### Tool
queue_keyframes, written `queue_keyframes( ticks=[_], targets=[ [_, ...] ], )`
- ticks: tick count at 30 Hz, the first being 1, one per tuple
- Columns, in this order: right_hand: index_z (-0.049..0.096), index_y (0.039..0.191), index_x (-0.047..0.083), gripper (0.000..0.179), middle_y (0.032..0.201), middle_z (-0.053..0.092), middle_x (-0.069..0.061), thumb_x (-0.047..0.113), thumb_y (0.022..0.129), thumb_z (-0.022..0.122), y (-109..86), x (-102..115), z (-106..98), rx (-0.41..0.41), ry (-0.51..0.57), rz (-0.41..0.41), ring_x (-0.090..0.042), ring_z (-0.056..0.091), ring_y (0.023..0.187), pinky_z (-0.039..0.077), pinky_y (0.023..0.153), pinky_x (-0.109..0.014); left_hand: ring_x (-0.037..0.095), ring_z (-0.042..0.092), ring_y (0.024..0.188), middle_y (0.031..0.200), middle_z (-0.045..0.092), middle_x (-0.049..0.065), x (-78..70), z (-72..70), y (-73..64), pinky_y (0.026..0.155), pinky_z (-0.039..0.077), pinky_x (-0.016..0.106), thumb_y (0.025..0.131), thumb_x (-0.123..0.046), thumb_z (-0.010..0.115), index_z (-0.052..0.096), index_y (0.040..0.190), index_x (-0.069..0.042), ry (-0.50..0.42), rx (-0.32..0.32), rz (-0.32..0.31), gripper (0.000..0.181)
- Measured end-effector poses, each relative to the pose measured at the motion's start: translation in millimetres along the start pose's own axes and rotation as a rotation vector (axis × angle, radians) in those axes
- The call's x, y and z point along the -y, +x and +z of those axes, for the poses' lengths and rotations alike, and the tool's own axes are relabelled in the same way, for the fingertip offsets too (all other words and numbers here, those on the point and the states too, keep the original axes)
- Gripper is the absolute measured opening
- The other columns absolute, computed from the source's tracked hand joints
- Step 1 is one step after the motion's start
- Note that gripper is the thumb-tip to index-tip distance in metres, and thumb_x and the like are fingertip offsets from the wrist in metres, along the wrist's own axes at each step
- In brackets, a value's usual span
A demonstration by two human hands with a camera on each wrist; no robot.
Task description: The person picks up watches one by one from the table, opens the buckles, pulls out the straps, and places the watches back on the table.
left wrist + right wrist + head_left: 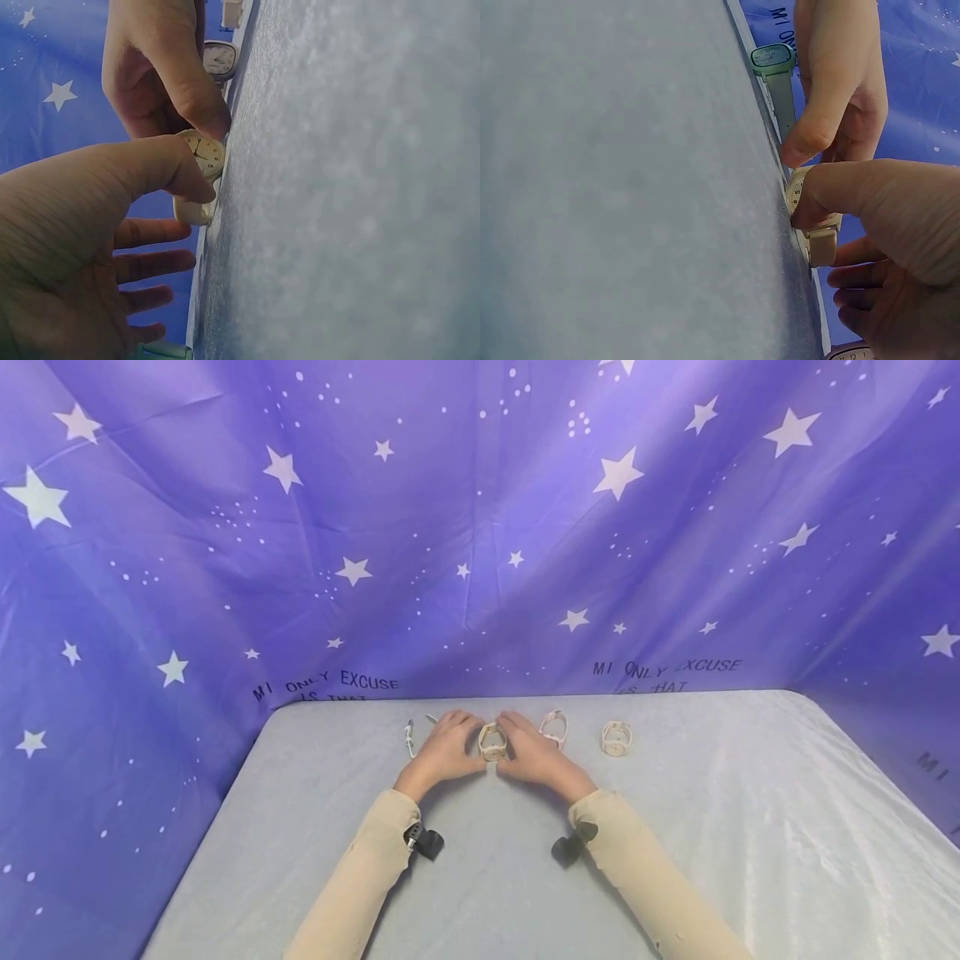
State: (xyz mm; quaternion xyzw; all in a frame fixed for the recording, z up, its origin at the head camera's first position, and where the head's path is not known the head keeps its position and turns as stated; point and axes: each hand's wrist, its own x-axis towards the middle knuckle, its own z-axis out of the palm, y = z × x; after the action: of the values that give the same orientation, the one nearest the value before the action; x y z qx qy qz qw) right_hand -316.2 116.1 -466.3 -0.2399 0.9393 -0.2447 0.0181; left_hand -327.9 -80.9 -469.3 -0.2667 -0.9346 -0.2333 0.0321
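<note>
A cream wristwatch point(492, 752) with a round dial stands at the middle of the table's far part, its strap forming a loop. My left hand point(446, 752) pinches it from the left, the thumb over the edge of the dial point(208, 155) in the left wrist view. From the other side my right hand point(536, 755) pinches the same watch, thumb at the case and the other fingers behind the strap point(823, 247). Part of the dial is hidden by the thumbs.
Left of the hands stands a green watch point(772, 55) with a rectangular face, partly covered in the head view. A pink watch point(219, 58) is just beyond the right hand. Farther right sits a pale watch point(617, 748). A purple star-printed curtain point(480, 527) hangs behind the grey-covered table point(495, 893).
</note>
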Motion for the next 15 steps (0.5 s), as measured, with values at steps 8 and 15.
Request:
queue_keyframes(
  ticks=[8, 15],
  targets=[
    [0.044, 0.146, -0.010, 0.076, 0.156, 0.042, -0.028, 0.008, 0.077, 0.071, 1.7, -0.2, 0.2, -0.009, 0.012, -0.009, -0.042, 0.038, 0.148, 0.032, 0.124, -0.052, 0.038, 0.050, 0.135, 0.134, 0.064, 0.017, -5.6, -1.1, -1.1, 0.124, 0.031, 0.052, 0.075, -0.024, 0.084, 0.062, 0.131, -0.003, 0.018, -0.010, 0.015, 0.064],
    [0.047, 0.144, -0.009, 0.072, 0.147, 0.052, -0.028, 0.003, 0.077, 0.071, 1.3, -0.1, -0.3, -0.014, 0.027, -0.020, -0.043, 0.048, 0.140, 0.038, 0.121, -0.052, 0.039, 0.054, 0.130, 0.129, 0.067, 0.017, -6.2, -0.2, -2.2, 0.121, 0.036, 0.051, 0.073, -0.016, 0.083, 0.063, 0.128, 0.000, -0.030, -0.039, 0.028, 0.061]
  ],
)
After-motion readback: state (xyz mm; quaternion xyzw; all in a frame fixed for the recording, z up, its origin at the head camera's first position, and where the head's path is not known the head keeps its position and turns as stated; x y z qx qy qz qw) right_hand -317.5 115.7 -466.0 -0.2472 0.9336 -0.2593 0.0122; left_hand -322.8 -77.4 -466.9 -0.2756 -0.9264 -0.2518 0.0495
